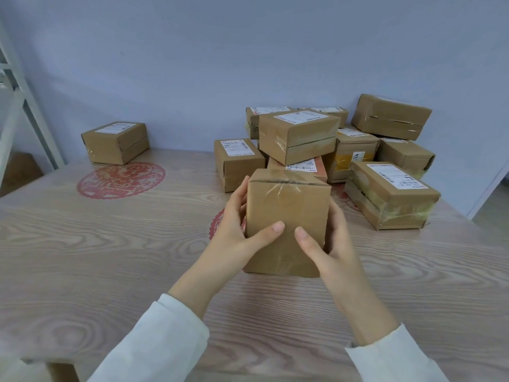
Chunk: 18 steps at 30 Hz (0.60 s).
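A plain taped cardboard box [287, 208] stands on end in the middle of the wooden table [110, 257], its blank face towards me. My left hand [234, 224] grips its left side, thumb across the front face. My right hand [327, 244] grips its right side, thumb also on the front. The fingers of both hands are hidden behind the box. Whether its bottom edge rests on the table or hangs just above it, I cannot tell.
A pile of several labelled cardboard parcels [298, 135] fills the back right of the table against the wall. One more parcel [115, 142] sits alone at the back left. Red paper-cut decals [121, 179] lie on the tabletop. A white rack [16, 86] stands at far left.
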{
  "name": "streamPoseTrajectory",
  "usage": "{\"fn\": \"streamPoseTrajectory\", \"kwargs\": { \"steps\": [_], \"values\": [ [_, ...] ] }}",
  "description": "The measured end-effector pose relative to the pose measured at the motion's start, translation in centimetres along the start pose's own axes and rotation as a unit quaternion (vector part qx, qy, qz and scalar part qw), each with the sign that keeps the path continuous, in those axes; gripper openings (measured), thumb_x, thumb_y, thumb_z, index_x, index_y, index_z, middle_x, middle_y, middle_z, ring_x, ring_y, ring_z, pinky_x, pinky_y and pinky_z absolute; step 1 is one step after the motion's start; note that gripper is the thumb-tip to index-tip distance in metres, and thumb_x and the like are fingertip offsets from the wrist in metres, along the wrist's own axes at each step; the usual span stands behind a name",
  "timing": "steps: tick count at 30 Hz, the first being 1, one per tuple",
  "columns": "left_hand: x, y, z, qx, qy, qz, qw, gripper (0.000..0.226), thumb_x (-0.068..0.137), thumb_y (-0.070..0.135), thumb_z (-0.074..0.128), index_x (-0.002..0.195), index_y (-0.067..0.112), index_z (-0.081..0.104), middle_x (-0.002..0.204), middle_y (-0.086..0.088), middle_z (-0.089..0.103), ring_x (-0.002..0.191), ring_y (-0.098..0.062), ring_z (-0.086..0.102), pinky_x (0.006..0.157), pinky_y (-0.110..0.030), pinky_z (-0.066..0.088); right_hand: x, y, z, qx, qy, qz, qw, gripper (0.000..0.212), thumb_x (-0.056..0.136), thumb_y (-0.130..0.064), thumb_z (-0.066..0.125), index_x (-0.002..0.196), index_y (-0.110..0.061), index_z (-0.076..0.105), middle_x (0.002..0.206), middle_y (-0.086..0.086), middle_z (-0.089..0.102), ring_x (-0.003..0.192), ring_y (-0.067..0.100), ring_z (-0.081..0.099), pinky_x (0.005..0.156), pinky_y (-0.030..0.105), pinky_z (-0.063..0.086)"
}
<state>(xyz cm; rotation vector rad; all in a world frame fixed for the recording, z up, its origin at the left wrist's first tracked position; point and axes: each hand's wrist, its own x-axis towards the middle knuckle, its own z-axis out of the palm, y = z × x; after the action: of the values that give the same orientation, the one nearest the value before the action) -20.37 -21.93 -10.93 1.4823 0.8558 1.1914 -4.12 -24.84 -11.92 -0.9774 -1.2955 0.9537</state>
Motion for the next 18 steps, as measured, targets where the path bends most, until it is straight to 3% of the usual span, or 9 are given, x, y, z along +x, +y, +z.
{"fn": "streamPoseTrajectory", "kwargs": {
  "steps": [3, 8, 11, 14, 18],
  "values": [
    [0.05, -0.2, -0.23, -0.003, 0.003, 0.007, 1.0, 0.106, 0.059, 0.046, 0.076, 0.149, 0.031, 0.022, 0.139, 0.009, 0.05, 0.125, -0.005, 0.051, 0.1, -0.032, 0.049, -0.03, 0.15, 0.09, 0.003, -0.001, -0.007, 1.0, 0.086, 0.073, -0.027, 0.07, 0.146, -0.025, 0.025, 0.139, -0.007, 0.046, 0.113, -0.004, 0.054, 0.081, 0.014, 0.051],
    [-0.3, -0.04, 0.14, 0.03, -0.015, 0.022, 0.999, 0.091, 0.068, 0.044, 0.081, 0.136, 0.049, 0.021, 0.145, 0.01, 0.04, 0.13, -0.002, 0.043, 0.102, -0.031, 0.046, 0.18, 0.17, 0.23, 0.0, 0.038, -0.019, 0.999, 0.087, 0.074, -0.045, 0.07, 0.146, -0.023, 0.027, 0.136, -0.006, 0.05, 0.111, -0.001, 0.056, 0.085, 0.014, 0.051],
    [-0.17, 0.24, 0.42, 0.016, 0.017, 0.036, 0.999, 0.075, 0.071, 0.046, 0.078, 0.128, 0.05, 0.03, 0.142, 0.01, 0.046, 0.128, -0.004, 0.047, 0.099, -0.026, 0.047, 0.19, 0.44, 0.19, -0.005, 0.034, -0.035, 0.999, 0.079, 0.08, -0.035, 0.069, 0.145, -0.018, 0.027, 0.134, -0.002, 0.051, 0.112, 0.001, 0.056, 0.083, 0.014, 0.05],
    [0.0, 0.05, 0.21, -0.023, 0.029, 0.038, 0.999, 0.062, 0.07, 0.041, 0.071, 0.122, 0.048, 0.038, 0.14, 0.008, 0.049, 0.124, -0.002, 0.05, 0.104, -0.029, 0.044, 0.19, 0.71, -0.05, -0.001, 0.025, -0.05, 0.998, 0.076, 0.073, -0.025, 0.066, 0.14, -0.021, 0.032, 0.132, -0.001, 0.052, 0.111, 0.003, 0.058, 0.083, 0.016, 0.05],
    [-0.16, -0.54, -0.02, -0.048, 0.001, 0.033, 0.998, 0.075, 0.064, 0.059, 0.073, 0.13, 0.047, 0.038, 0.139, 0.011, 0.052, 0.126, -0.004, 0.05, 0.103, -0.027, 0.045, 0.06, 0.52, -0.42, -0.004, 0.002, -0.078, 0.997, 0.071, 0.073, -0.02, 0.068, 0.133, -0.035, 0.034, 0.139, -0.006, 0.047, 0.118, 0.001, 0.054, 0.087, 0.018, 0.05]
  ]
}}
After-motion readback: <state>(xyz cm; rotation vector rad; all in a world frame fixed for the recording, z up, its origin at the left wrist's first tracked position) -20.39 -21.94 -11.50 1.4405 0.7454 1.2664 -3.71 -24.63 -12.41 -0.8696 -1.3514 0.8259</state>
